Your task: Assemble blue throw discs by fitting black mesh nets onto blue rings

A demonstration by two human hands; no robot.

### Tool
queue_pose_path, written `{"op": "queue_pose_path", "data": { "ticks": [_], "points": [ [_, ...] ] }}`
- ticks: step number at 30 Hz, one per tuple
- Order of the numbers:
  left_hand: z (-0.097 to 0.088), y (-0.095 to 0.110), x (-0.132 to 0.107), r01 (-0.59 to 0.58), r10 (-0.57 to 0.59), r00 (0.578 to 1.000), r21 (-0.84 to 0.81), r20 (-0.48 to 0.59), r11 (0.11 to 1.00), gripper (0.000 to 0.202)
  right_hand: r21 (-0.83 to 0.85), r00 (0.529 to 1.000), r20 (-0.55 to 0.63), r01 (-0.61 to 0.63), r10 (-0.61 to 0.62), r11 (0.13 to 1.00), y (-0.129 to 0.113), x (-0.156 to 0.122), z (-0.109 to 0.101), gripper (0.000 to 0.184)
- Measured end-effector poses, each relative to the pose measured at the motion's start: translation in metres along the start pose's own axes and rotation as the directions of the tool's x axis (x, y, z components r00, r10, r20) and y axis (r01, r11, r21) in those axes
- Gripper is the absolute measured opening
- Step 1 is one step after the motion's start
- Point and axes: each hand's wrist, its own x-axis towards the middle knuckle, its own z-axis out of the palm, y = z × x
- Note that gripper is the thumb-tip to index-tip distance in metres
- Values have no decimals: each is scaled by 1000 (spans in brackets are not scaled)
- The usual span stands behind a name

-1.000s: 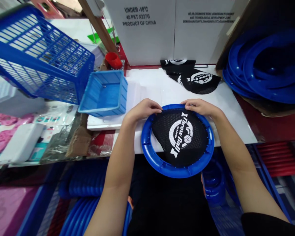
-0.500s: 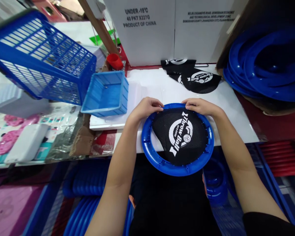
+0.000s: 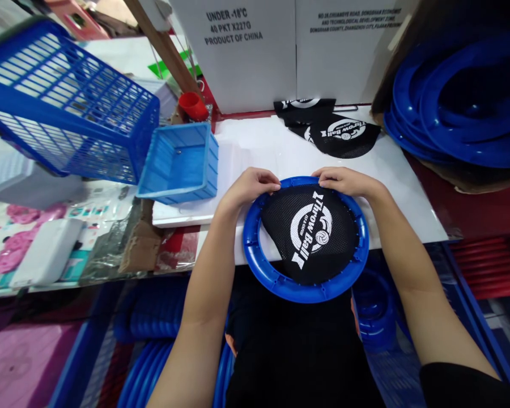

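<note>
A blue plastic ring (image 3: 261,266) overhangs the front edge of the white worktop. Black mesh fabric (image 3: 280,226) printed "Throw Ball" spans most of its opening, with a gap along the left side. At the far left of the rim, my left hand (image 3: 258,184) is closed, thumb and fingers pinching the mesh edge against the ring. My right hand (image 3: 340,180) pinches the far right of the rim in the same way. Fingertips of both hands are partly hidden. More black mesh pieces (image 3: 348,136) lie beyond the ring, by the white carton.
A light blue bin (image 3: 176,190) and a blue shopping basket (image 3: 97,119) stand to the left, near a red cup (image 3: 193,105). Blue rings (image 3: 433,124) are stacked at right. A white carton (image 3: 259,68) closes off the back. Several blue rings (image 3: 153,368) sit below the worktop.
The view has shifted slightly. Both hands keep their pinch at the far rim, and the mesh lies in the ring much as before.
</note>
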Motion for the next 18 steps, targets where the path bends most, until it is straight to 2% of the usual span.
{"op": "queue_pose_path", "data": {
  "ticks": [4,8,11,15,18],
  "points": [
    [2,4,0,24,-24,999,-12,-32,1000,9,-18,1000,11,5,-5,1000,-1,1,-1,30],
    [8,16,-8,28,-30,999,-31,-37,999,4,-45,999,-27,-31,30,999,-1,-7,4,46],
    [5,14,-4,0,1,1000,-18,27,1000,8,-52,991,-80,-114,109,992,24,-3,6,61],
    [-2,7,3,-10,10,997,1,72,1000,12,-55,995,-55,-90,87,994,66,12,8,74],
    [3,6,4,-22,17,996,69,84,997,15,-51,995,-71,-78,74,996,82,11,11,72]
  ]
}}
